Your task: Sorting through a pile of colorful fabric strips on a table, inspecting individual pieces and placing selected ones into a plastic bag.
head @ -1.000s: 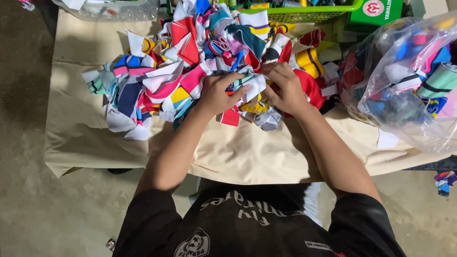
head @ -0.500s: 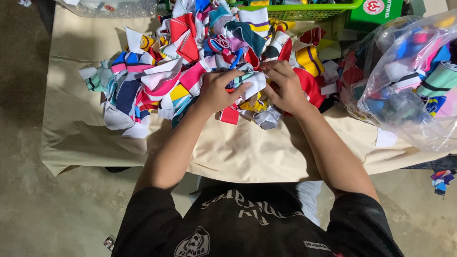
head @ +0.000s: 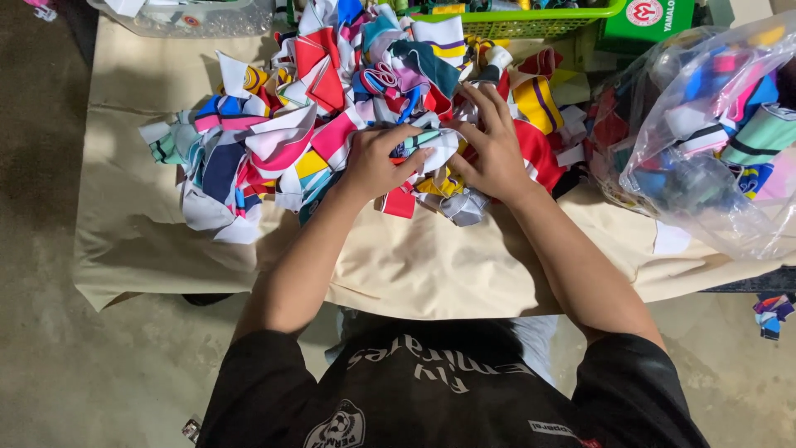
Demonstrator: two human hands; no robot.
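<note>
A heap of many-coloured fabric scraps [head: 332, 116] lies on a table draped in beige cloth [head: 414, 265]. My left hand [head: 377, 162] is curled around a white and teal scrap [head: 431, 145] at the heap's near edge. My right hand [head: 493, 145] presses on the same bunch from the right, fingers spread over the scraps. Both forearms reach forward from my black shirt at the bottom of the view.
A clear plastic bag [head: 713, 133] stuffed with coloured fabric pieces sits at the right of the table. A green plastic basket [head: 531, 21] and a green box [head: 655, 21] stand at the back. A clear container [head: 182, 17] is at the back left. Concrete floor surrounds the table.
Both hands stay at the same spot on the heap; the fingers have shifted slightly on the scraps between them.
</note>
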